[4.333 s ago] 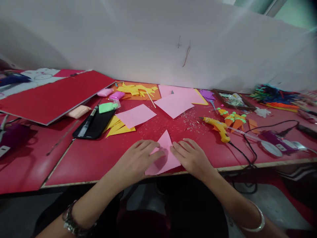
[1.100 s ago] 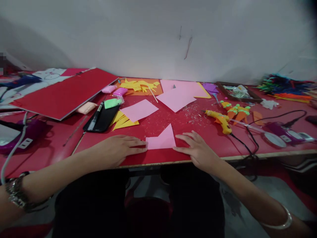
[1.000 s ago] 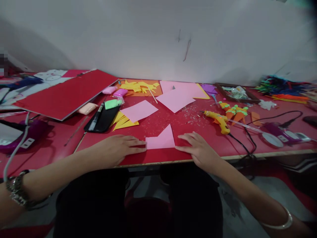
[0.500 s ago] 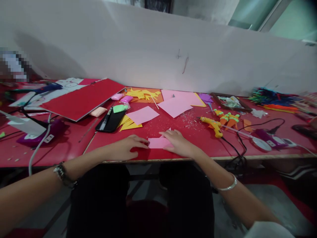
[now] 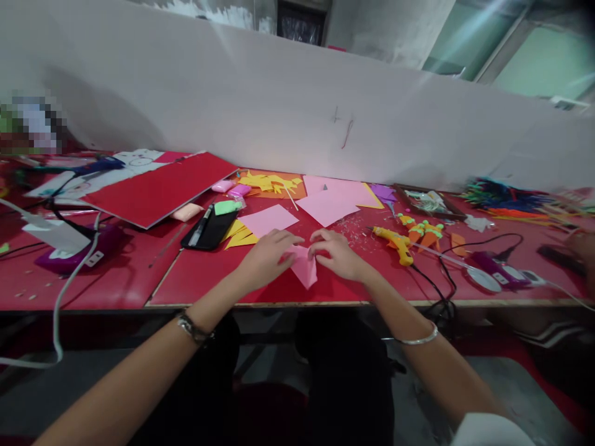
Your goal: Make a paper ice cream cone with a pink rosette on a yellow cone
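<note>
Pale partition (image 5: 279, 105) stands behind the red table (image 5: 198, 272), with grey wall and greenish panes showing above its top edge. At the left, a purple socket block (image 5: 100, 244) carries a white adapter (image 5: 62, 235). Beyond it a red board (image 5: 162, 189) lies aslant over some white paper (image 5: 132, 160). Next come a peach packet (image 5: 186, 212) and a flat black slab (image 5: 220, 230), with a slim tool (image 5: 201, 226) on it and a green packet (image 5: 227, 207) over its far end. Yellow paper strips (image 5: 242, 238) lie just beside the slab, partly under a pink sheet (image 5: 269, 218).

Near the table's front edge, the left hand (image 5: 272, 257) is curled, thumb and fingers nipping the left side of a folded pink paper (image 5: 304, 271). Opposite, the right hand (image 5: 341, 255) pinches its right side with bent fingers. The paper's point is towards the person; how its folds lie is hard to make out behind the fingertips.

To the right rest a yellow glue gun (image 5: 397, 241), orange cones with green tops (image 5: 427, 232), a second purple block (image 5: 499, 272) and a bundle of coloured stems (image 5: 506, 195). At the far right another person's hand (image 5: 584, 248) is by a dark object (image 5: 560, 258).
</note>
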`<state>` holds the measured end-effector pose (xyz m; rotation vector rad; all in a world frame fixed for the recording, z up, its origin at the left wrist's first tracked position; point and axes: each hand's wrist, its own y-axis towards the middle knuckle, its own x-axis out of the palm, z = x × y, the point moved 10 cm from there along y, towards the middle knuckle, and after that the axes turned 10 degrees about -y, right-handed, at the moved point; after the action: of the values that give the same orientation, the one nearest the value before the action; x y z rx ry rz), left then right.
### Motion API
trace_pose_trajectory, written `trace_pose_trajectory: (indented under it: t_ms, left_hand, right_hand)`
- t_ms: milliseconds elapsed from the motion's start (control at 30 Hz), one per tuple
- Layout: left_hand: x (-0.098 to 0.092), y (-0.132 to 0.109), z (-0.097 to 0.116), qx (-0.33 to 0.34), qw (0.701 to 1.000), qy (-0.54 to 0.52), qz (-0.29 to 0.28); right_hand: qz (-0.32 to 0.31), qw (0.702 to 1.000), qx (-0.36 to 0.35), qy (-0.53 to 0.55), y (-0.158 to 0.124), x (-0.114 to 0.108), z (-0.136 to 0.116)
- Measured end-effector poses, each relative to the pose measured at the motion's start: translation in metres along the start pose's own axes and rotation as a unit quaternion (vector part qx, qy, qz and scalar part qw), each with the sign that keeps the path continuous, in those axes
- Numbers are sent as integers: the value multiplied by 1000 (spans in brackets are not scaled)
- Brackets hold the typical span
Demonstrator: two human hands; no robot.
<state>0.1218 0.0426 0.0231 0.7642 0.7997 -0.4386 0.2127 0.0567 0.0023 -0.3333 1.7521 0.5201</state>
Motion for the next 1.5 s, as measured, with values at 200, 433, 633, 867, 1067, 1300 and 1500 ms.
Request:
trace_pose_trajectory:
  t_ms: [200, 433, 633, 867, 1067, 1300, 1500]
  left_hand:
    - [53, 1, -13, -79, 985, 134, -71]
    - [66, -3, -26, -134, 973, 170, -80]
    - [67, -4, -29, -146, 976, 144, -66]
    - [70, -1, -28, -134, 978, 146, -70]
    - [73, 0, -26, -123, 973, 168, -94]
    - [74, 1, -22, -129, 965, 202, -110]
    - [76, -1, -24, -137, 963, 207, -107]
  right_hand:
    - [35, 997, -7, 75, 1, 10, 31]
    - [29, 937, 157, 310, 4, 35, 74]
    - [48, 916, 168, 361, 10, 42, 66]
    - [50, 943, 186, 273, -1, 52, 63]
    - [88, 972, 186, 112, -11, 40, 51]
    - [100, 981, 168, -4, -14, 37, 38]
    - [100, 979, 179, -17, -23, 35, 46]
